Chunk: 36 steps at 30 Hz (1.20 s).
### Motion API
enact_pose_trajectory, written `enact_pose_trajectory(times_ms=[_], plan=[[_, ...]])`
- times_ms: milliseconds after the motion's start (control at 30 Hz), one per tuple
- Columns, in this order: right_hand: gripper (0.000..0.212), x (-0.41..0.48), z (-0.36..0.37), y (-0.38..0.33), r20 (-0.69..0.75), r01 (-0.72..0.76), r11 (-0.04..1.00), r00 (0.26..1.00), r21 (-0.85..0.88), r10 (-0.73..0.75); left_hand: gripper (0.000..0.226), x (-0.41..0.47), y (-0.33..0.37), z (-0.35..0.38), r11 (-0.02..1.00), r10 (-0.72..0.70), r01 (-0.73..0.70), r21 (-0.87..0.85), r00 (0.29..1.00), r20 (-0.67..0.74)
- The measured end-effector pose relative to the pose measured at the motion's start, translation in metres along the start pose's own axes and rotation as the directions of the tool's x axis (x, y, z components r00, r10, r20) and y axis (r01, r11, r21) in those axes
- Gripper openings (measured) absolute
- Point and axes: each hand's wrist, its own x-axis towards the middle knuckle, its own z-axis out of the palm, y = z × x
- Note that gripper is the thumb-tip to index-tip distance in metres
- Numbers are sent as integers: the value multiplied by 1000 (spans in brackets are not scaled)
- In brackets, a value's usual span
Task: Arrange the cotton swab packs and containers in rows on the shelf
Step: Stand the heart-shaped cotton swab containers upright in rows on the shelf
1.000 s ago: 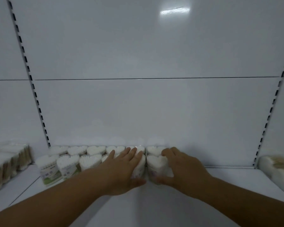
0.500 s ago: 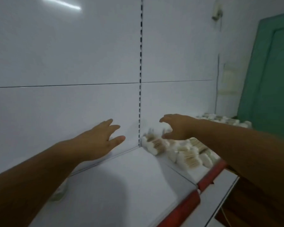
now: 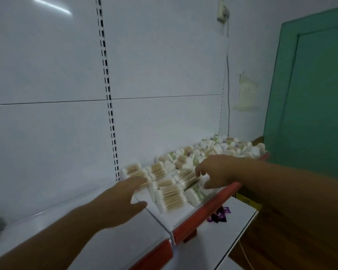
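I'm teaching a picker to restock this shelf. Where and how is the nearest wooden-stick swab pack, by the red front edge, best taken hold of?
Pinch the swab pack across its width from above, approaching from the front. It lies flat and its near side faces bare shelf, while other packs crowd behind and beside it. The left hand, open, looks closest.

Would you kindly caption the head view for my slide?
Left hand and right hand reach toward jumbled cotton swab packs on the red-edged shelf.

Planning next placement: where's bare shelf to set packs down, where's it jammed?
Free: white shelf panel left of the seam, between back wall and red front strip, below left hand. Crowded: right panel, wooden-stick cotton swab packs heaped under right hand.
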Motion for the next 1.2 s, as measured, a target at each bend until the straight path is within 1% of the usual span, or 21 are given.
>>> enact_pose_trajectory(times_ms=[67, 100, 167, 233, 367, 433, 500, 567, 600, 633, 667, 700, 733, 800, 867, 933, 1000, 1067, 1133, 1167, 1200], plan=[[47, 6, 14, 9, -7, 75, 995, 997, -61, -75, 65, 7, 8, 23, 997, 41, -39, 63, 999, -32], [49, 11, 20, 15, -37, 117, 991, 992, -69, -119, 62, 14, 12, 27, 997, 49, -44, 65, 997, -63], [54, 19, 31, 25, -100, 182, 982, 978, -41, -186, 52, 30, 21, 28, 1000, 30, -28, 11, 987, -158], [61, 25, 44, 32, -126, 238, 969, 962, -58, -244, 39, 42, 31, 28, 1000, 16, -20, -16, 971, -238], [61, 38, 63, 43, -224, 349, 935, 909, -58, -352, 26, 48, 49, 41, 1000, -8, 13, 20, 974, -228], [60, 43, 61, 50, -251, 395, 918, 885, -38, -391, 23, 51, 56, 44, 998, -42, 49, 26, 970, -239], [59, 47, 56, 54, -268, 433, 901, 868, -5, -419, 19, 53, 62, 40, 996, -88, 89, -10, 959, -268], [58, 50, 54, 60, -300, 473, 881, 843, 14, -448, 15, 58, 71, 36, 988, -153, 136, -76, 939, -309], [58, 50, 53, 63, -309, 485, 874, 835, 24, -455, 14, 60, 75, 33, 977, -198, 160, -141, 925, -325], [57, 51, 52, 65, -313, 496, 868, 831, 37, -461, 11, 62, 79, 29, 950, -263, 182, -253, 904, -337], [58, 51, 50, 67, -310, 504, 862, 828, 50, -467, 10, 64, 82, 25, 892, -340, 190, -410, 881, -330], [59, 51, 49, 69, -302, 510, 858, 829, 60, -471, 11, 65, 84, 20, 800, -412, 186, -570, 861, -297], [60, 51, 47, 72, -293, 511, 856, 832, 73, -472, 14, 66, 85, 16, 707, -460, 178, -684, 850, -255], [61, 50, 42, 77, -279, 511, 850, 841, 127, -463, 19, 66, 85, 9, 585, -512, 181, -791, 838, -187], [59, 49, 35, 79, -324, 526, 829, 831, 191, -452, 25, 67, 85, 4, 439, -539, 160, -884, 834, -116], [55, 47, 27, 72, -439, 581, 794, 769, 178, -464, 42, 68, 88, 2, 286, -524, 150, -946, 851, -24], [53, 46, 18, 56, -559, 653, 745, 672, 137, -486, 56, 68, 93, 3, 228, -483, 206, -952, 873, 73], [51, 44, 12, 38, -642, 722, 681, 582, 123, -500, 59, 65, 94, 5, 227, -441, 262, -938, 886, 140], [53, 43, 10, 24, -689, 759, 648, 502, 60, -523, 58, 57, 91, 6, 204, -417, 297, -933, 888, 192], [58, 45, 11, 18, -699, 761, 647, 481, 33, -530, 57, 52, 88, 5, 189, -417, 309, -932, 884, 209], [65, 47, 15, 14, -698, 753, 657, 488, 34, -524, 56, 45, 84, 4, 194, -430, 320, -927, 877, 213]])
